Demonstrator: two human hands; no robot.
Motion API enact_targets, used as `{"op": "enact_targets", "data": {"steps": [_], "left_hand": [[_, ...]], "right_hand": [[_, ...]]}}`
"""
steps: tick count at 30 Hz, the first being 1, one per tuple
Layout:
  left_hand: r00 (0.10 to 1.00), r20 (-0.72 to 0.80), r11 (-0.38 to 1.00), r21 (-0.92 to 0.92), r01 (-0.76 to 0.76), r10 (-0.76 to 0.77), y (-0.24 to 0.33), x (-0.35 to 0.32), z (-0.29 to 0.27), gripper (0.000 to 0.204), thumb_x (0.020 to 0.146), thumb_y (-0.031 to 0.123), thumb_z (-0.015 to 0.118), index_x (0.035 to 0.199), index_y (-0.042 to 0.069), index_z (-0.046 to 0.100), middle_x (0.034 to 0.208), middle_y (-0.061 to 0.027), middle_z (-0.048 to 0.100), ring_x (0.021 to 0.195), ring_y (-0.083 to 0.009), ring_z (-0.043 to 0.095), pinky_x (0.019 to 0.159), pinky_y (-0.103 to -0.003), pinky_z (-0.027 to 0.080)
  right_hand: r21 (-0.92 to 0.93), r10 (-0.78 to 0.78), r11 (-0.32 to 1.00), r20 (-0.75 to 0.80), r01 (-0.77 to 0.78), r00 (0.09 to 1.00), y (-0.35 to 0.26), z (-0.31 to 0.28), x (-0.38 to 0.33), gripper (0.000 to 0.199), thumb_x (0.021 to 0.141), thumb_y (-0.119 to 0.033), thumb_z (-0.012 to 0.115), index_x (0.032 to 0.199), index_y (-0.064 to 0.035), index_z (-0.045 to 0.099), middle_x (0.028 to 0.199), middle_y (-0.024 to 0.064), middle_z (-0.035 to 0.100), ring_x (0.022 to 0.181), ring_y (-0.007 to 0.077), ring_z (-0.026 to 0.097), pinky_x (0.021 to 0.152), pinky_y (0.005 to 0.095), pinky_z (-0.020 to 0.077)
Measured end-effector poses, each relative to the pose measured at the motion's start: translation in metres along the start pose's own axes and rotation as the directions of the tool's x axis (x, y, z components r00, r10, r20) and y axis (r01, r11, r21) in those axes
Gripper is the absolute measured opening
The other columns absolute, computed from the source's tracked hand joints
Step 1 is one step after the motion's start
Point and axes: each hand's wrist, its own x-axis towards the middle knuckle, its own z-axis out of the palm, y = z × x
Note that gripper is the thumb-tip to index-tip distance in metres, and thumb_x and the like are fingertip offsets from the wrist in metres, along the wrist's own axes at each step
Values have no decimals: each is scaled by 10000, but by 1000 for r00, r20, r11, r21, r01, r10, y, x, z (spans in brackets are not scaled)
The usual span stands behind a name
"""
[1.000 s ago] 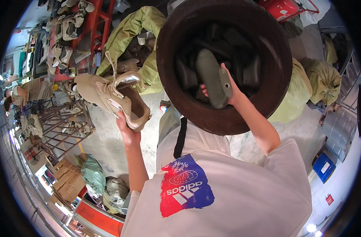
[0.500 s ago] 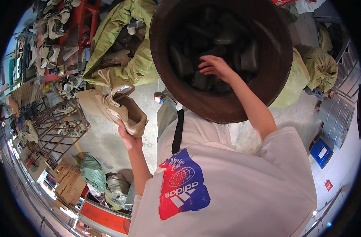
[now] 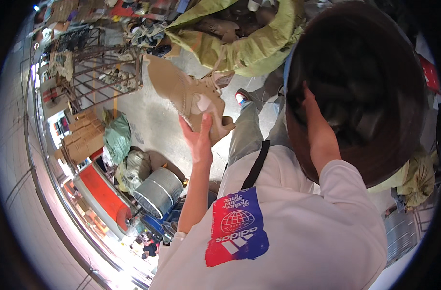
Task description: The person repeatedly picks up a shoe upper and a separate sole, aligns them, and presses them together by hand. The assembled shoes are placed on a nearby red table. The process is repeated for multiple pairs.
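A: L hand (image 3: 199, 141)?

B: Raised over the concrete floor (image 3: 153, 121), thumb and fingers clamped on the heel end of a tan lace-up boot (image 3: 189, 96). Boot's tilted, toe pointing up-left toward the metal wire rack (image 3: 102, 72), lace hanging near the top.

A: R hand (image 3: 313, 116)?

B: Reaches down into the big dark round tub (image 3: 375, 159), w/ the wrist at the rim. Fingers are among dark shapes inside; can't tell if they're curled on anything or spread, too dark.

A: Tub sits where?

B: Right in front of the person's chest, rim touching the white T-shirt (image 3: 298, 232). Boot's well left of it, not touching.

A: Other stuff?

B: Olive-green sacks (image 3: 230, 43) behind the boot, one open w/ more tan footwear in it. Another green sack (image 3: 116, 135) and a ribbed metal drum (image 3: 157, 191) lower left, cardboard boxes (image 3: 83, 137) beside them. Yellow-green sack (image 3: 416, 179) by the tub's right edge.
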Motion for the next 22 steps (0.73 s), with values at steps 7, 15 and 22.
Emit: {"op": "enact_targets", "data": {"steps": [7, 15, 22], "left_hand": [[995, 23, 959, -266, 98, -96, -28, 2, -20, 593, 1063, 363, 556, 1513, 24, 371, 1409, -106, 531, 1274, -211, 511, 1083, -365, 399], [945, 267, 772, -556, 310, -187, -40, 21, -39, 625, 1077, 492, 426, 1521, 52, 396, 1469, -105, 525, 1324, -260, 532, 1127, -435, 429], [931, 344, 725, -609, 322, -124, -41, 42, -53, 633, 1074, 463, 465, 1513, 15, 379, 1452, -116, 528, 1309, -256, 544, 1121, -421, 435]], "right_hand": [[-363, -380, 831, 182, 421, 907, -15, -9, -50, 690, 708, -394, 928, 1180, -2, 612, 1096, 145, 699, 964, 320, 673, 814, 467, 540], [-598, -651, 507, 206, 620, 731, -75, -4, -93, 431, 706, -326, 899, 778, -71, 560, 783, 71, 645, 701, 147, 608, 631, 322, 514], [-497, -530, 603, 335, 623, 779, -115, -59, -298, 424, 762, -258, 887, 792, -121, 488, 792, 47, 653, 755, 135, 628, 726, 324, 525]]}}
